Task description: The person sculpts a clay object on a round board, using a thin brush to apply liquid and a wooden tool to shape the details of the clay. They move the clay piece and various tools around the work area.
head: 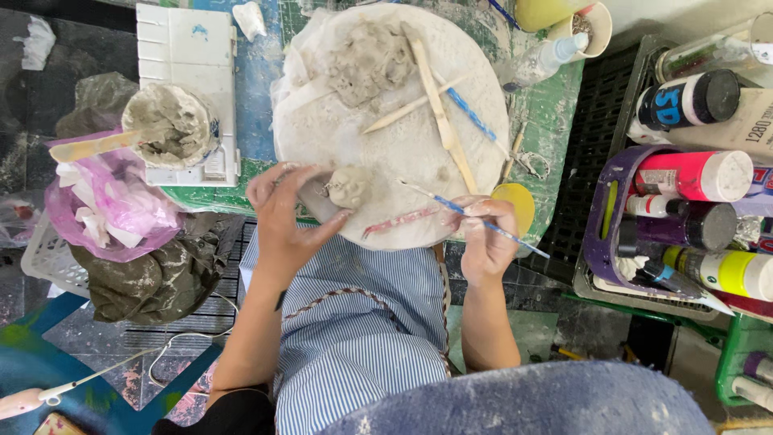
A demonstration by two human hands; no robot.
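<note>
Small clay lump (348,187), grey, rough and bumpy, sits at the lower left edge of the round white board (403,145), centre of the frame. Left hand (283,216) comes in from lower left, wrist bent, fingers curled around the lump's left side, thumb tip under it at lower right; grip pinching the lump, with a pale flat piece under the fingers, can't tell what it is. Right hand (483,234) at the board's lower right edge, fingers bunched, grip pinching a thin blue-handled brush (475,221) mid-shaft; brush lies diagonally, tip up-left toward the lump but short of touching it, tail down-right past the hand. Upper part of the board: a bigger clay mass (366,60) and several wooden sticks (439,105) lying crossed. Upper left on the tabletop (258,80): cup of clay (171,125) with a wooden stick in it. Right of the frame: bin of paint bottles (692,217).
</note>
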